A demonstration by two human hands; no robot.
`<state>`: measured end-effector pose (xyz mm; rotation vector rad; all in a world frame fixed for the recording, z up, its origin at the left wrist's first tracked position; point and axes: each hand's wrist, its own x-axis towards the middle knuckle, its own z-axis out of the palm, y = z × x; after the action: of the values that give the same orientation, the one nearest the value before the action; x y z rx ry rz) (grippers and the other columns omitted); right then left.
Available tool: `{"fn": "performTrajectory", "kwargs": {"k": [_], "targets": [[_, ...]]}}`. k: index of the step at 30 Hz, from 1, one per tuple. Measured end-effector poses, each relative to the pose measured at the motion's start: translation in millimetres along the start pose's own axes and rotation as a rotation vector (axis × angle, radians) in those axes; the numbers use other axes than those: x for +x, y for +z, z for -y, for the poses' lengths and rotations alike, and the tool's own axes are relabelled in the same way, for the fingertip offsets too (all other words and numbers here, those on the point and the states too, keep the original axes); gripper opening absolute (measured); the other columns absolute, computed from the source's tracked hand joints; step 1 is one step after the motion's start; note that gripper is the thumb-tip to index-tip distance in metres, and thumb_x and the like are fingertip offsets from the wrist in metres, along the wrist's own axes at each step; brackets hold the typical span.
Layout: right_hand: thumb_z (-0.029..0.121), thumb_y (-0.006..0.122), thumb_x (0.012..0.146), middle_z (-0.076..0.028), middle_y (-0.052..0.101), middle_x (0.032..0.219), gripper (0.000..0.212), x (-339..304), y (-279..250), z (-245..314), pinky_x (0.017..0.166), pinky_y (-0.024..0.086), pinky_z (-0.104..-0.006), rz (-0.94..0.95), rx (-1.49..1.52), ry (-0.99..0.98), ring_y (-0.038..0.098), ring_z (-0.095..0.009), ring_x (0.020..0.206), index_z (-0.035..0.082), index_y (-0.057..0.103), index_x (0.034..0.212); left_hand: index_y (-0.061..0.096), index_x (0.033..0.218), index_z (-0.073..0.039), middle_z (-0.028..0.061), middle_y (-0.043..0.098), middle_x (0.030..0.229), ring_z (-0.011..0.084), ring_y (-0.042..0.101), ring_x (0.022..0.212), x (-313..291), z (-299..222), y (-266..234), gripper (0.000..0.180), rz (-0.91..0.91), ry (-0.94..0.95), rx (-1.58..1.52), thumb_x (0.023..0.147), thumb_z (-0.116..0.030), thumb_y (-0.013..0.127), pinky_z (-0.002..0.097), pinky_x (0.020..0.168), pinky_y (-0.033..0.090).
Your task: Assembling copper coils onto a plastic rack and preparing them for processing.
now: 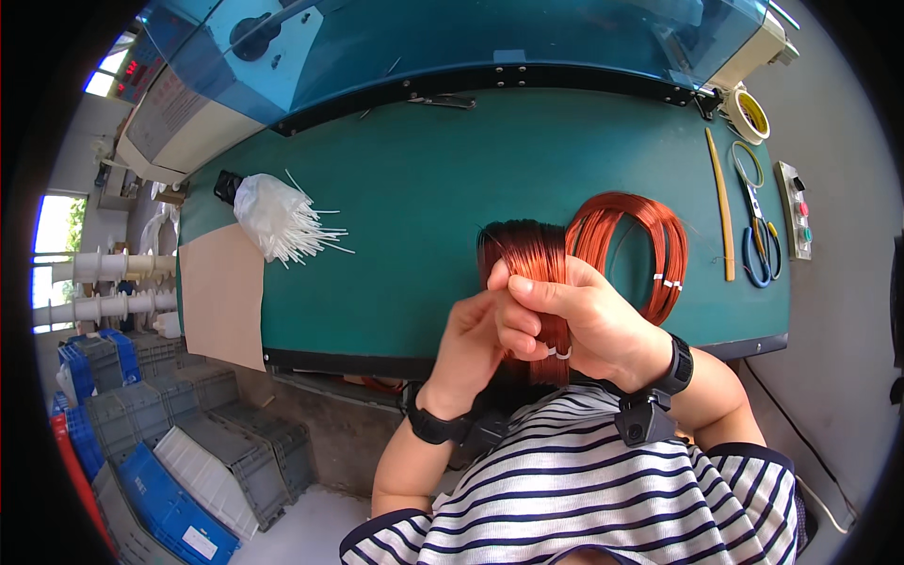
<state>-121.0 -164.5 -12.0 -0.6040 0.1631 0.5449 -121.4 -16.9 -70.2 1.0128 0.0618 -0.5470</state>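
A copper wire coil [529,256] is held up on edge close to my chest, a white tie around its lower part. My right hand [593,325] is wrapped around the coil from the right, its thumb and fingers across the strands. From the left, my left hand [468,344] pinches the same bundle, touching my right fingers. A second copper coil [650,247] with white ties lies flat on the green bench top [443,179] just behind my right hand.
A bag of white cable ties [275,218] lies at the bench's left, by a brown card sheet [222,294]. Blue-handled scissors [759,247], a yellow stick [720,202] and a tape roll [750,115] sit at right. A blue-covered machine [452,38] stands behind. Grey and blue crates [179,452] are stacked on the floor.
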Motion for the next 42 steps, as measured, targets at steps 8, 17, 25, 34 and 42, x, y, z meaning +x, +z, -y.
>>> {"fn": "performTrajectory", "kwargs": {"k": [8,17,25,34,42], "targets": [[0.012,0.051,0.094,-0.004,0.046,0.065,0.018,-12,5,14,0.052,0.040,-0.0258,0.356,0.033,0.194,0.048,-0.015,0.058,-0.003,0.052,0.104,0.035,0.135,-0.002,0.0093,0.050,0.125,0.0181,0.051,0.112,30,-10,-2,0.054,0.139,0.287,0.354,0.091,-0.023,0.057,0.0294,0.098,0.040],[0.025,0.053,0.093,-0.008,0.058,0.085,0.042,-32,-77,23,0.062,0.049,-0.0251,-0.241,-0.222,-0.313,0.060,-0.016,0.073,0.002,0.040,0.125,0.055,0.107,-0.003,-0.0073,0.033,0.062,0.0018,0.027,0.049,63,-7,9,0.025,0.214,-0.184,0.093,0.097,-0.024,0.049,0.0187,0.045,0.025],[0.033,0.048,0.094,-0.010,0.051,0.108,0.052,-1,-90,14,0.073,0.049,-0.0287,-0.399,-0.561,-0.372,0.057,-0.017,0.088,0.003,0.034,0.133,0.045,0.125,-0.005,-0.0045,0.039,0.066,0.0014,0.031,0.050,74,-5,21,0.031,0.066,-0.228,0.309,0.099,-0.020,0.041,0.0173,0.044,0.028],[0.015,0.053,0.091,-0.007,0.056,0.097,0.040,20,-76,14,0.069,0.049,-0.0250,-0.527,-0.602,-0.370,0.057,-0.012,0.079,0.001,0.039,0.126,0.035,0.130,0.003,0.0047,0.058,0.088,0.0116,0.058,0.079,76,-7,26,0.040,0.047,-0.109,0.378,0.095,-0.012,0.046,0.0251,0.077,0.047],[0.013,0.055,0.090,-0.004,0.057,0.089,0.033,32,-69,8,0.065,0.048,-0.0232,-0.616,-0.536,-0.453,0.055,-0.008,0.071,0.002,0.045,0.119,0.036,0.129,0.003,0.0032,0.053,0.086,0.0087,0.051,0.077,72,2,29,0.039,0.006,-0.009,0.382,0.093,-0.010,0.047,0.0217,0.075,0.043]]}}
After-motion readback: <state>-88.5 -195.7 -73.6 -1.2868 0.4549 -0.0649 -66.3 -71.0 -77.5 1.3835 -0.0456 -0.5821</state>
